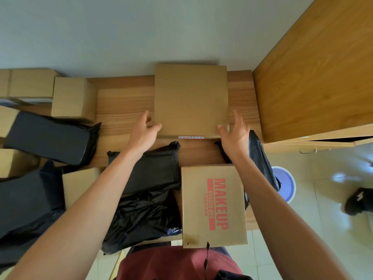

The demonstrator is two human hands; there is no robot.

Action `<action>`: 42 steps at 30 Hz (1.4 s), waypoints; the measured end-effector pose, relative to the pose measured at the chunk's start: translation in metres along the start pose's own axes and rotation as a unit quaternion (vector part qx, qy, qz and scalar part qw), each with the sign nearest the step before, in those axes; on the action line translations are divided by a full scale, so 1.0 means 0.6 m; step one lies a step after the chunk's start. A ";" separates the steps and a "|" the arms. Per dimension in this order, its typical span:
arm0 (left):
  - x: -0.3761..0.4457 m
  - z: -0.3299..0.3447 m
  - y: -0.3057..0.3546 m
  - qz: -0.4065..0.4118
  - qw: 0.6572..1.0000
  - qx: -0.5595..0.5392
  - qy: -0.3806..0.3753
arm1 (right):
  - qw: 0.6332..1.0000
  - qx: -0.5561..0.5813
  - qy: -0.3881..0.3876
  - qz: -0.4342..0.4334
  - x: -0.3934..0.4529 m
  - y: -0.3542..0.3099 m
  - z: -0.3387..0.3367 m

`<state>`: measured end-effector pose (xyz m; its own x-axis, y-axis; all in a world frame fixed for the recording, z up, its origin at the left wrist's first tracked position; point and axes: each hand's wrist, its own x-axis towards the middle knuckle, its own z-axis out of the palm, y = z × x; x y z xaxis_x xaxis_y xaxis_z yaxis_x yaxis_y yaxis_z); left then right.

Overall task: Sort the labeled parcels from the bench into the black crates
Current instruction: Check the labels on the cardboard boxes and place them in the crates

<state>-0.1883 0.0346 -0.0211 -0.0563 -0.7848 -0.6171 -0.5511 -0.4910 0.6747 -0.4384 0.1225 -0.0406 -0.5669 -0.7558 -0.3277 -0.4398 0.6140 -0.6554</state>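
Parcel printed "MAKEUP SHARED BOX"

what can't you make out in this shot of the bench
Head view only:
- Black crates: none in the frame.
- Label strip on the flat cardboard box: print too small to read.
- Small red print under MAKEUP on the near box: blurred.
- Black bags: contents hidden by the plastic; any labels not visible.
- Left hand and right hand: at the flat box's corners, grip not clear.
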 end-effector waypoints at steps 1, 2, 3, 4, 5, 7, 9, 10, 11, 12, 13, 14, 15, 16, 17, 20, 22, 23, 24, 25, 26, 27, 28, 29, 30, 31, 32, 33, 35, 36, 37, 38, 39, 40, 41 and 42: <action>0.002 0.000 0.003 -0.012 1.000 -0.020 -0.005 | 0.999 0.028 -0.024 0.039 0.006 0.002 0.000; 0.004 0.001 0.006 -0.017 0.999 -0.032 -0.014 | 0.996 0.046 -0.044 0.067 0.009 0.003 -0.001; 0.002 0.001 0.008 -0.016 0.999 -0.037 -0.024 | 0.993 0.055 -0.057 0.083 0.011 0.003 -0.001; 0.001 0.002 0.008 -0.013 0.999 -0.041 -0.030 | 0.993 0.063 -0.060 0.084 0.014 0.005 0.002; -0.002 0.003 0.009 -0.012 0.998 -0.045 -0.034 | 0.993 0.069 -0.059 0.079 0.015 0.004 0.002; -0.006 0.004 0.010 -0.010 0.998 -0.050 -0.040 | 0.993 0.067 -0.062 0.071 0.019 -0.002 0.001; -0.007 0.002 0.005 -0.006 0.998 -0.046 -0.044 | 0.994 0.062 -0.062 0.068 0.019 -0.006 -0.002; -0.008 0.000 0.002 -0.002 0.998 -0.042 -0.043 | 0.994 0.069 -0.058 0.066 0.017 -0.009 -0.004; -0.009 -0.003 -0.002 0.004 0.999 -0.037 -0.039 | 0.993 0.080 -0.051 0.064 0.013 -0.011 -0.006; -0.011 -0.007 -0.005 0.009 0.999 -0.034 -0.034 | 0.993 0.093 -0.043 0.062 0.007 -0.015 -0.008; -0.015 -0.010 -0.009 0.015 0.999 -0.034 -0.031 | 0.992 0.106 -0.036 0.060 0.000 -0.020 -0.012; -0.019 -0.014 -0.014 0.021 0.999 -0.034 -0.026 | 0.991 0.119 -0.029 0.057 -0.009 -0.024 -0.016; -0.025 -0.018 -0.017 0.027 0.999 -0.035 -0.021 | 0.989 0.135 -0.024 0.056 -0.019 -0.029 -0.021; -0.032 -0.023 -0.021 0.032 0.999 -0.039 -0.015 | 0.987 0.152 -0.019 0.052 -0.029 -0.033 -0.026; -0.041 -0.028 -0.022 0.037 0.998 -0.047 -0.006 | 0.985 0.164 -0.015 0.048 -0.040 -0.037 -0.030; -0.072 -0.045 -0.021 0.054 0.996 -0.066 0.020 | 0.981 0.192 -0.003 0.027 -0.071 -0.048 -0.042; -0.093 -0.053 -0.018 0.071 0.994 -0.073 0.037 | 0.978 0.210 0.002 0.008 -0.088 -0.057 -0.050; -0.105 -0.057 -0.016 0.078 0.993 -0.072 0.047 | 0.977 0.212 0.002 0.000 -0.096 -0.062 -0.053; -0.116 -0.059 -0.015 0.088 0.992 -0.069 0.060 | 0.979 0.206 -0.001 -0.009 -0.104 -0.066 -0.055; -0.125 -0.062 -0.016 0.097 0.991 -0.063 0.073 | 0.980 0.197 -0.004 -0.018 -0.110 -0.069 -0.057; -0.132 -0.066 -0.018 0.105 0.989 -0.056 0.086 | 0.981 0.191 -0.006 -0.024 -0.116 -0.072 -0.058; -0.138 -0.069 -0.021 0.115 0.988 -0.049 0.096 | 0.981 0.191 -0.008 -0.027 -0.120 -0.075 -0.060; -0.143 -0.072 -0.026 0.124 0.986 -0.044 0.103 | 0.978 0.204 -0.015 -0.026 -0.122 -0.078 -0.062; -0.149 -0.076 -0.033 0.128 0.986 -0.039 0.104 | 0.974 0.222 -0.031 -0.022 -0.124 -0.081 -0.064; -0.154 -0.079 -0.039 0.132 0.985 -0.039 0.102 | 0.970 0.237 -0.050 -0.015 -0.125 -0.085 -0.067; -0.159 -0.082 -0.046 0.133 0.985 -0.037 0.100 | 0.968 0.241 -0.068 -0.010 -0.124 -0.088 -0.069; -0.163 -0.083 -0.053 0.136 0.985 -0.036 0.101 | 0.970 0.231 -0.081 -0.015 -0.122 -0.088 -0.069; -0.170 -0.084 -0.056 0.136 0.984 -0.036 0.105 | 0.972 0.214 -0.088 -0.029 -0.121 -0.087 -0.069; -0.182 -0.084 -0.061 0.134 0.983 -0.040 0.119 | 0.973 0.211 -0.089 -0.037 -0.122 -0.084 -0.065; -0.187 -0.084 -0.063 0.135 0.982 -0.044 0.125 | 0.970 0.227 -0.086 -0.033 -0.124 -0.083 -0.063; -0.191 -0.085 -0.066 0.134 0.982 -0.052 0.126 | 0.965 0.245 -0.084 -0.034 -0.129 -0.082 -0.062; -0.196 -0.087 -0.067 0.132 0.982 -0.068 0.119 | 0.962 0.260 -0.082 -0.037 -0.133 -0.081 -0.060; -0.202 -0.089 -0.063 0.127 0.982 -0.089 0.108 | 0.959 0.270 -0.078 -0.041 -0.138 -0.078 -0.058; -0.206 -0.093 -0.060 0.117 0.982 -0.113 0.095 | 0.957 0.277 -0.075 -0.046 -0.141 -0.075 -0.055; -0.210 -0.096 -0.054 0.112 0.981 -0.137 0.083 | 0.956 0.279 -0.072 -0.053 -0.144 -0.072 -0.053; -0.213 -0.100 -0.047 0.111 0.978 -0.158 0.075 | 0.956 0.279 -0.072 -0.061 -0.148 -0.070 -0.052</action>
<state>-0.1156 0.1262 0.0630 -0.0099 -0.9199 -0.3920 -0.2529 -0.3770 0.8910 -0.3913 0.1706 0.0371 -0.4161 -0.8618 -0.2902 -0.0344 0.3338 -0.9420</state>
